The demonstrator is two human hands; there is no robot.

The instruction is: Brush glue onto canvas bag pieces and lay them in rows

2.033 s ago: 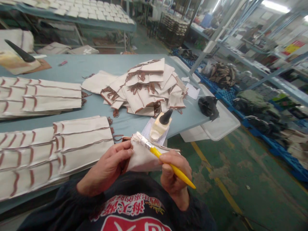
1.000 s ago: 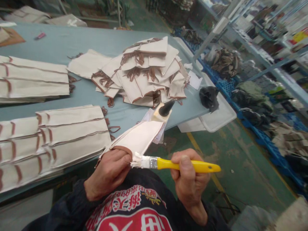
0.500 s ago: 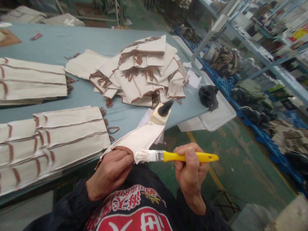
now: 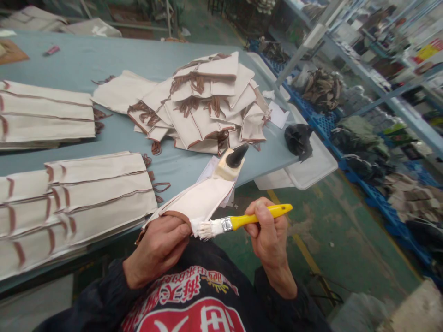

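My left hand [image 4: 161, 246] is closed on the near end of a cream fabric piece with brown trim [image 4: 194, 200], which hangs over the table's front edge. In my right hand [image 4: 268, 230] is a paintbrush [image 4: 238, 222] with a yellow handle, gripped partway along. Its bristles are coated in something white and touch the fabric's trimmed edge beside my left fingers. On the far end of the piece sits a cream block with a black, pointed top [image 4: 230, 163]. What my left fingertips do under the fabric is hidden.
Behind lies a heap of cream pieces with brown laces [image 4: 204, 101] on the blue-green table [image 4: 128, 53]. Overlapping rows of similar pieces [image 4: 107, 189] lie to the left. A black plastic bag [image 4: 298, 140] sits at the right corner, near a white tray [image 4: 320, 161]. Shelving [image 4: 374, 83] stands further right.
The brush has tilted, its handle end rising and moving left, while the bristles have shifted slightly right and down along the edge. My left hand keeps its hold on the fabric.
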